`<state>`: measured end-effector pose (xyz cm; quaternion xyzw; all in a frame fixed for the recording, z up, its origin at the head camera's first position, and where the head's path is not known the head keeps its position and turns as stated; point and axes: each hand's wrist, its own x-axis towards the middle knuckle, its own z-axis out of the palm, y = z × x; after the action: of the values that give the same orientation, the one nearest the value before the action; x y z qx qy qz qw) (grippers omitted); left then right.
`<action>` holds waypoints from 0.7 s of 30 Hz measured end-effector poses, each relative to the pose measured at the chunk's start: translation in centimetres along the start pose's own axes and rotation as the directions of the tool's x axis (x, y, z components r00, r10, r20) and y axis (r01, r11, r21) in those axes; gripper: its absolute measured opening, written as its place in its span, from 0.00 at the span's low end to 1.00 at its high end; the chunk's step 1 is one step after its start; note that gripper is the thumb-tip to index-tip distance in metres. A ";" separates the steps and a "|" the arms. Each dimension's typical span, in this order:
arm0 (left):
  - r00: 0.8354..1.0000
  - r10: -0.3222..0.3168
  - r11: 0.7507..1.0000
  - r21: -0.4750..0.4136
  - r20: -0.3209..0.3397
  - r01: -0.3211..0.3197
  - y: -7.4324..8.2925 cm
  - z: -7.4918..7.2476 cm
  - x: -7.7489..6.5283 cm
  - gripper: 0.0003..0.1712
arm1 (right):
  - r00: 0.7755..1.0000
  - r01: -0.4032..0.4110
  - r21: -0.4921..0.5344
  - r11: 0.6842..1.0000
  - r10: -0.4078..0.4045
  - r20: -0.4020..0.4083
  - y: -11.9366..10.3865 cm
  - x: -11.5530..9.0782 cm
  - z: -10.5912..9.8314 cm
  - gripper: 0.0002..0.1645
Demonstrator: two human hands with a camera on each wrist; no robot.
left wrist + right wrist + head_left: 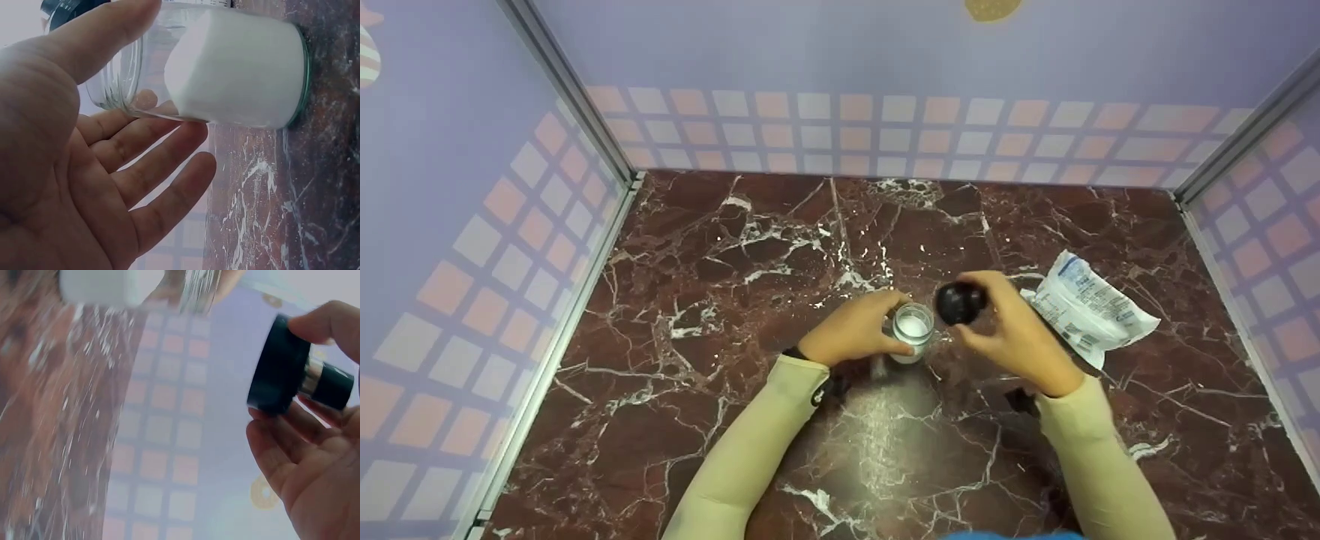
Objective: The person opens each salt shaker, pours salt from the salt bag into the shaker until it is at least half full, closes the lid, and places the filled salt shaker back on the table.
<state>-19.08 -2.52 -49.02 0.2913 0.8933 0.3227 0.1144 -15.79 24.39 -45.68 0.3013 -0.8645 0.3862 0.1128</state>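
Note:
A clear glass jar [913, 334], its mouth uncovered, stands upright on the marbled tabletop and is partly filled with white powder or fine grains [242, 73]. My left hand [856, 327] holds it from the left, thumb on the near side near the neck and fingertips on the far side. To the right of the jar, my right hand [1011, 339] grips a round black lid [960, 302] between thumb and fingers, raised above the table. The right wrist view shows this lid [278, 365] tilted on its side, with a silver band and a narrower black knob.
A crumpled white and blue printed plastic bag [1091, 307] lies to the right, beyond my right wrist. Small white specks dot the dark red marbled tabletop [780, 300] behind the jar. Lilac panels with pink and white squares [855, 135] enclose the back and both sides.

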 end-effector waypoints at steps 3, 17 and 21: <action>1.000 0.010 1.000 -0.002 -0.008 -0.010 0.0 0.1 0.1 0.41 | 0.997 -0.010 0.028 1.000 0.008 0.072 -0.5 0.9 0.9 0.46; 0.999 0.031 0.998 -0.059 -0.019 -0.032 -0.4 0.5 0.3 0.37 | 0.975 -0.041 0.062 0.997 0.026 0.222 -0.2 2.1 2.7 0.44; 1.000 0.022 0.998 -0.066 -0.021 -0.023 -0.4 0.3 0.3 0.37 | 0.974 -0.022 0.079 0.997 0.004 0.225 -0.3 2.2 2.9 0.43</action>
<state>-19.33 -2.45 -49.53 0.2941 0.8798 0.3565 0.1113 -17.25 21.16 -46.55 0.3418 -0.8573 0.3850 -0.0006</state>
